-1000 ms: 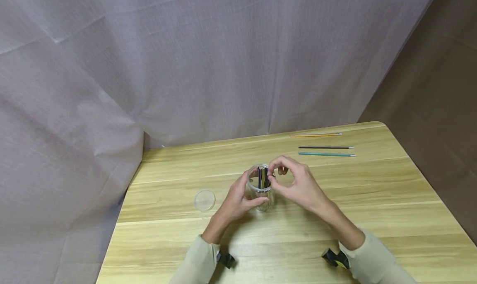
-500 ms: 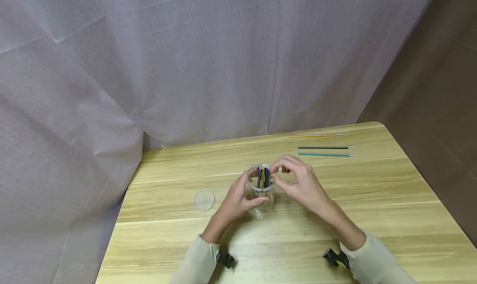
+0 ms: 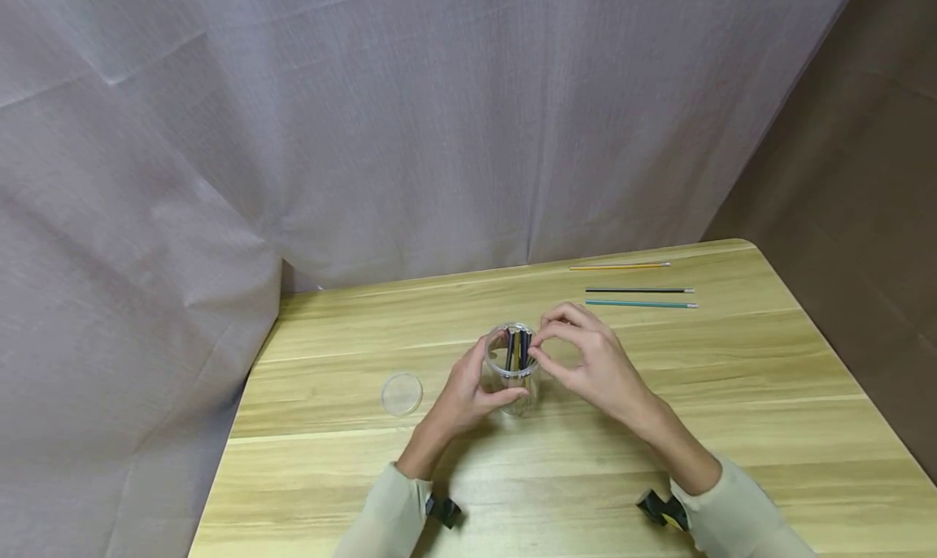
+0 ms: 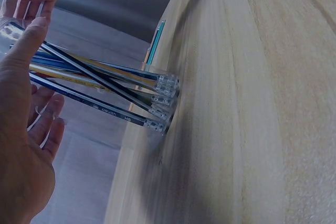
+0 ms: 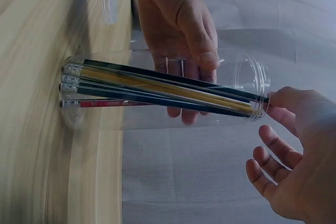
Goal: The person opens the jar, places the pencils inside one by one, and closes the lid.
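A clear plastic jar (image 3: 524, 402) stands upright on the table with several pencils (image 5: 163, 83) leaning inside, their eraser ends at the bottom. My left hand (image 3: 463, 387) curls round the jar's left side, its thumb across the front. At the jar's mouth, my right hand (image 3: 594, 361) pinches the upper end of a dark pencil (image 5: 210, 85) between thumb and index finger. The other right fingers are loosely bent away from the jar, as the right wrist view shows. From the left wrist, a dark pencil with white lettering (image 4: 100, 103) shows through the wall.
A round clear lid (image 3: 402, 394) lies left of the jar on the wooden table (image 3: 586, 493). At the back right lie a yellow pencil (image 3: 619, 266), a black pencil (image 3: 638, 289) and a teal pencil (image 3: 640, 303). A grey curtain (image 3: 410, 135) hangs behind the table's far edge.
My right fingertips have shifted slightly right and down along the jar's rim, and the pencil tops beside them have moved a little. My left hand, the jar and the lid stay in place.
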`<state>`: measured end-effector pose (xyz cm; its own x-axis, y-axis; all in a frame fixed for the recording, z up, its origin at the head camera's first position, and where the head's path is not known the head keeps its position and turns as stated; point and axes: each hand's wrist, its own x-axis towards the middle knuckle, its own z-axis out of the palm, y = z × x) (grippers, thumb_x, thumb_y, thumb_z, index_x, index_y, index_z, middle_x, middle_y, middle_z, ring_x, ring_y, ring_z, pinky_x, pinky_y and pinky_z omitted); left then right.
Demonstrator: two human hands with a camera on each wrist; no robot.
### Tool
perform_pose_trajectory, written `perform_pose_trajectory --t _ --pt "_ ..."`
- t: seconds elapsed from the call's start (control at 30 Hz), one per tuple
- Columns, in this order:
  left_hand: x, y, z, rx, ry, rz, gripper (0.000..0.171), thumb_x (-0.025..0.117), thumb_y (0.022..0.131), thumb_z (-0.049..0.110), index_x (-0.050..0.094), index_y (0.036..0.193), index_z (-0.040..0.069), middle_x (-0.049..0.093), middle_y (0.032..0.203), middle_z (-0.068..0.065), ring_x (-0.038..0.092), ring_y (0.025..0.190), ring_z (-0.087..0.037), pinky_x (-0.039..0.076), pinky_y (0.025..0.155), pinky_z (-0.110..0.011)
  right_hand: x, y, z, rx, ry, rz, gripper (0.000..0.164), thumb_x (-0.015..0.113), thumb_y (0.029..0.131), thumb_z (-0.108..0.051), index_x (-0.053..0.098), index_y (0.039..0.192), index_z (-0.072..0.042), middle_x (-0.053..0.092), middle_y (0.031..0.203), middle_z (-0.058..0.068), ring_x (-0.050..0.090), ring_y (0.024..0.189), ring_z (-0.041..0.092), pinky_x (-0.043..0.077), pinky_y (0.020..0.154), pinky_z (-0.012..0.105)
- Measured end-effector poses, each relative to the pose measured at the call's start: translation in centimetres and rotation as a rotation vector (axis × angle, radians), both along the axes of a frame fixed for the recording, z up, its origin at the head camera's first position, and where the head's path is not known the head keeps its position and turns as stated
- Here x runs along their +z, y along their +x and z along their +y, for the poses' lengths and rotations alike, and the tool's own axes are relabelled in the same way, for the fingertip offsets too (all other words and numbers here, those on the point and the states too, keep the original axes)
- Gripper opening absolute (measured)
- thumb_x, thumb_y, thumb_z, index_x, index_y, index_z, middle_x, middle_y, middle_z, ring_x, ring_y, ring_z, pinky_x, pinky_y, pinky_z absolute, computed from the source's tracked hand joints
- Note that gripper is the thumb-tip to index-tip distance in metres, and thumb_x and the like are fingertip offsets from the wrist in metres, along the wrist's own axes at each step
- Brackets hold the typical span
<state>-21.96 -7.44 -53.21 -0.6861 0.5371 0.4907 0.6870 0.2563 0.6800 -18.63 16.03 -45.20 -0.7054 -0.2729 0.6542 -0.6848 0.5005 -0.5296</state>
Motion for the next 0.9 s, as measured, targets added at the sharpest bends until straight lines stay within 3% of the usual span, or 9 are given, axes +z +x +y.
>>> perform_pose_trajectory --t 0.17,0.3,0.53,0.73,0.9 --pt "0.0 0.1 0.0 0.017 -0.004 -0.055 0.094 0.093 0.083 0.019 0.038 0.159 0.006 0.058 0.151 -0.015 0.057 0.137 -0.027 0.041 0.120 -0.044 0.0 -0.6 1.0 -0.035 -0.059 0.005 0.025 0.084 0.084 0.006 0.076 0.100 -0.011 0.071 0.111 0.001 0.065 0.101 0.018 0.052 0.091 0.019" --pt "0.1 0.2 0.1 0.036 -0.007 -0.081 0.094 0.093 0.083 0.020 0.039 0.159 0.007 0.058 0.151 -0.015 0.057 0.137 -0.027 0.041 0.120 -0.045 -1.0 -2.1 2.9 -0.094 -0.090 -0.001 0.024 0.082 0.084 0.009 0.076 0.102 -0.006 0.073 0.106 0.003 0.061 0.092 0.016 0.049 0.081 0.018" --pt "0.1 0.4 0.1 0.045 -0.022 -0.107 0.094 0.092 0.084 0.023 0.039 0.159 0.006 0.056 0.153 -0.015 0.056 0.139 -0.028 0.041 0.120 -0.045 -4.4 -5.7 7.7 -0.232 -0.082 -0.094 0.023 0.080 0.088 0.008 0.076 0.108 -0.003 0.075 0.105 0.007 0.062 0.093 0.025 0.048 0.079 0.025" --pt "0.1 0.3 0.0 0.053 -0.028 -0.103 0.094 0.093 0.084 0.024 0.039 0.159 0.006 0.056 0.153 -0.014 0.056 0.139 -0.028 0.041 0.120 -0.045 -7.6 -8.2 11.6 -0.275 -0.014 -0.159 0.024 0.077 0.092 0.007 0.076 0.114 -0.001 0.076 0.110 0.014 0.065 0.100 0.034 0.050 0.077 0.033" --pt "0.0 0.3 -0.1 0.046 -0.023 -0.101 0.093 0.092 0.084 0.023 0.040 0.159 0.006 0.056 0.153 -0.015 0.055 0.139 -0.027 0.040 0.121 -0.045 -9.6 -9.4 13.5 -0.285 0.007 -0.290 0.025 0.077 0.093 0.004 0.076 0.118 -0.001 0.076 0.113 0.017 0.066 0.106 0.037 0.050 0.088 0.046"
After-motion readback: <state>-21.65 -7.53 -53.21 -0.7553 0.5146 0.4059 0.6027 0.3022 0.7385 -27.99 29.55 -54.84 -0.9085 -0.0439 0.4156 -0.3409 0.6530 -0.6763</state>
